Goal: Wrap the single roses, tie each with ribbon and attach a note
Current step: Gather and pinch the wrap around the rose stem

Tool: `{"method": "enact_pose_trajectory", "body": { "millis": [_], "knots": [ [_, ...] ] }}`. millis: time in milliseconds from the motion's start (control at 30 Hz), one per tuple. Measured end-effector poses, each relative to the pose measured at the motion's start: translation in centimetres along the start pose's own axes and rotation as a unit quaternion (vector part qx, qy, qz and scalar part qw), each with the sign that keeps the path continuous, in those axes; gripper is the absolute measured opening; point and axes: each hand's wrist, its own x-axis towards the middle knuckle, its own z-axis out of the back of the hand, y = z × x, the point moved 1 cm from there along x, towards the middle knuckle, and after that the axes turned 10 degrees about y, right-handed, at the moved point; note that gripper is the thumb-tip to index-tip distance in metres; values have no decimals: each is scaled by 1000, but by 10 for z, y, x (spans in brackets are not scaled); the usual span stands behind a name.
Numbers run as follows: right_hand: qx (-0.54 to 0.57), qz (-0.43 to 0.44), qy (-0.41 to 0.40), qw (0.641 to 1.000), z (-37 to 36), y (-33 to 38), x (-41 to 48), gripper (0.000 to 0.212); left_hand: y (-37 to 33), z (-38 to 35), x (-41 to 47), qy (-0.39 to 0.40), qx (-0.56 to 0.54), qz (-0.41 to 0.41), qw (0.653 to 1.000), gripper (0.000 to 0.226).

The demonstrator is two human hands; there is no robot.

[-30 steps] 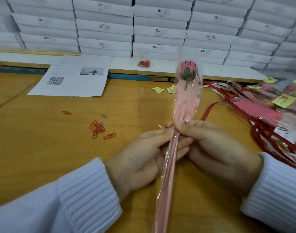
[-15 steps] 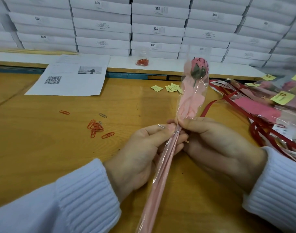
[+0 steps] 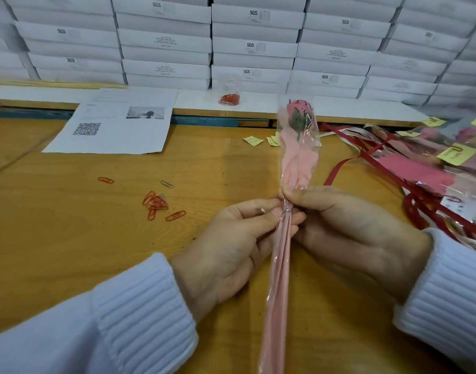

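Note:
A single pink rose (image 3: 299,114) stands upright in a clear cellophane sleeve with pink paper (image 3: 299,160), its long pink stem wrap (image 3: 278,279) running down toward me. My left hand (image 3: 231,244) and my right hand (image 3: 347,225) both pinch the wrap at its narrow neck, where a thin silver wire tie (image 3: 285,211) circles it. A red ribbon (image 3: 336,172) trails on the table just right of the rose. Small yellow notes (image 3: 253,140) lie behind it.
Loose red paper clips (image 3: 155,205) lie left of my hands. A printed sheet with a QR code (image 3: 115,125) lies at the back left. Finished wrapped roses with red ribbons and yellow notes (image 3: 434,168) pile at the right. White boxes (image 3: 253,44) are stacked behind, with a small bag of clips (image 3: 229,98).
The rose head has tilted back toward upright after leaning right. Both hands keep pinching the neck, fingers working the wire tie.

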Motion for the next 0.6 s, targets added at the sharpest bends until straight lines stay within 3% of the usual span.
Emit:
{"method": "enact_pose_trajectory", "body": {
  "millis": [300, 433, 500, 600],
  "knots": [
    [-82, 5, -27, 996, -5, -1, -4, 9, -1, 3, -1, -4, 70, -45, 997, 15],
    [-225, -33, -54, 972, -8, -3, -13, 24, 0, 8, -1, -42, 144, -65, 987, 17],
    [-274, -11, -85, 958, -12, -11, -18, 26, 0, 9, -1, -46, 156, -69, 984, 28],
    [-265, 69, -112, 955, -20, -23, -22, 19, 1, 13, 1, -38, 154, -85, 984, 38]
  ]
}}
